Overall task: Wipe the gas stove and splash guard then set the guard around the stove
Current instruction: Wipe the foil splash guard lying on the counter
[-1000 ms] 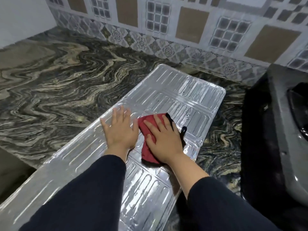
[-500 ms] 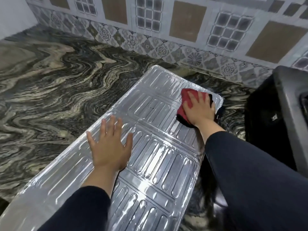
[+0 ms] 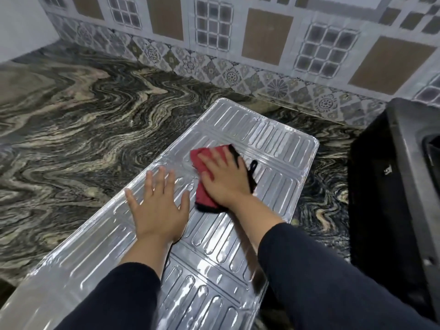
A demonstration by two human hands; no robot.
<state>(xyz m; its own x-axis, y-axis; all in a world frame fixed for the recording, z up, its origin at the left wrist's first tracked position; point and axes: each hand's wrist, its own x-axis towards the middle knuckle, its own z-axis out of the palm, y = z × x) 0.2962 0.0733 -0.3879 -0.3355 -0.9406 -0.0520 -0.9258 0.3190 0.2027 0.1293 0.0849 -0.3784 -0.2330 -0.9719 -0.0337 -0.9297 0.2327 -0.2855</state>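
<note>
Right now I am leaning over the splash guard (image 3: 273,148), a long ribbed sheet of shiny foil that is lying flat on the marbled countertop (image 3: 83,129) and running from the lower left of the frame up toward the centre right. My left hand (image 3: 158,210) is resting palm down near the middle of the frame, fingers spread wide and flat against the ribs, gripping nothing. My right hand (image 3: 225,179) is lying just beside it, a little higher and to the right, also palm down with fingers splayed, and it is pressing a red cloth (image 3: 202,194) with a black edge against the guard; the cloth is showing above the fingertips and below the heel of the hand. A black loop on the cloth is sticking out to the right of my hand. The gas stove (image 3: 390,186), dark and partly cut off, is sitting at the right edge of the frame, near the guard's far end without touching it. Patterned wall tiles (image 3: 238,39) are filling the upper part of the frame behind the counter. My dark sleeves (image 3: 321,277) are entering from the bottom.
</note>
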